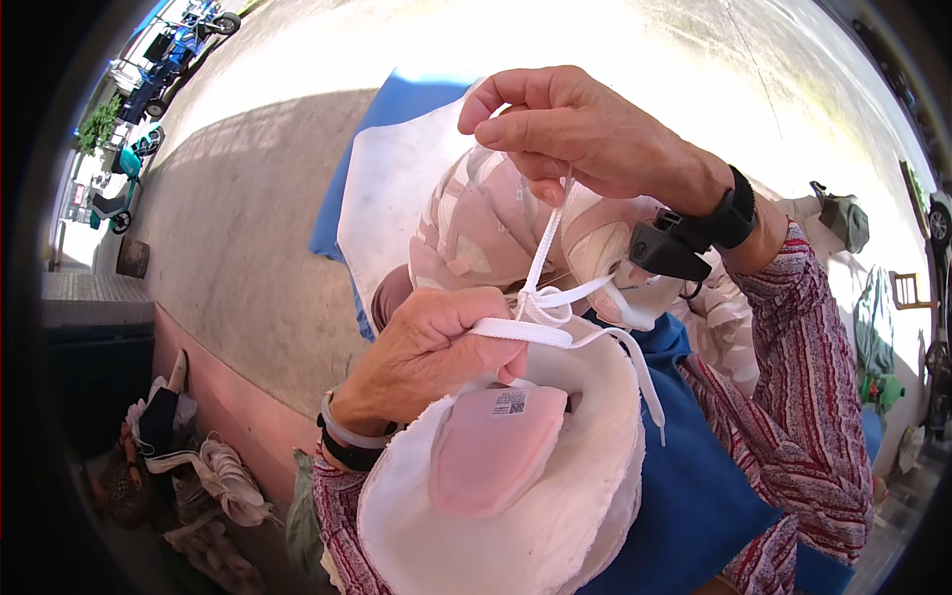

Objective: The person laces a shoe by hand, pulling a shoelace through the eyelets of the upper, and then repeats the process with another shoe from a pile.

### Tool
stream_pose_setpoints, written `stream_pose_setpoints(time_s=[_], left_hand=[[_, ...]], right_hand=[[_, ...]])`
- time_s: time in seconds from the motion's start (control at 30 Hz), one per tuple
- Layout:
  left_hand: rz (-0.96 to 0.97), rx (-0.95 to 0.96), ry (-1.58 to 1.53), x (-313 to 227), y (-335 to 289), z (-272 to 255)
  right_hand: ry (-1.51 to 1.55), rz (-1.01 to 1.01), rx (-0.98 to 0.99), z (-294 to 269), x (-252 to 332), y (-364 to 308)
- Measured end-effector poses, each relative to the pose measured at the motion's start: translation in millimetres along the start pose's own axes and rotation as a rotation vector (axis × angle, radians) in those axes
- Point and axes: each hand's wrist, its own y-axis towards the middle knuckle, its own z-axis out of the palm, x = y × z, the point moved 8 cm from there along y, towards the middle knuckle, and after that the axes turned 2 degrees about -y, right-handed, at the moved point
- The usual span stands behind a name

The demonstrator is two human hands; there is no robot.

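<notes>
White shoelace (537,260) is looped into a knot-like tangle just above the pink shoe tongue (496,451), which carries a small printed label. My left hand (426,347) is closed, pinching a flat strand of the lace between thumb and fingers. Higher up, my right hand (585,129) is curled round the strand that runs up taut from the knot. Below the left hand lies a white, rough-edged, bowl-shaped piece (466,550), with the tongue inside it. Behind the lace are pink-and-white shoe uppers (471,223). One lace end hangs down at the right.
Blue cloth (684,496) covers my lap, and a white sheet (382,188) lies beyond. A black device (669,248) is strapped at my right wrist. Assorted shoes (233,481) are piled at lower left, by a pink ledge (228,397). Parked vehicles (174,59) stand far left.
</notes>
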Motion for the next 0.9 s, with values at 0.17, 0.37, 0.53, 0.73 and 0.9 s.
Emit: stream_pose_setpoints(time_s=[0.17,0.37,0.53,0.73,0.9], left_hand=[[-0.024,-0.328,-0.549,26.2,-10.5,-15.7],[0.152,-0.347,-0.537,34.2,-8.5,-36.6],[0.15,-0.269,-0.455,30.7,1.8,-31.0],[0.091,-0.316,-0.399,29.7,3.5,-25.8],[-0.049,-0.35,-0.467,33.7,-5.1,-25.0]], right_hand=[[-0.587,-0.153,-0.261,-38.5,19.5,-24.1],[-0.728,0.232,-0.617,-128.7,-11.3,-124.9],[-0.597,0.765,-0.18,-96.5,-91.6,-186.9],[0.078,0.506,-0.415,-65.8,-119.1,-189.1],[0.549,0.369,-0.438,-37.0,-148.1,-182.4]])
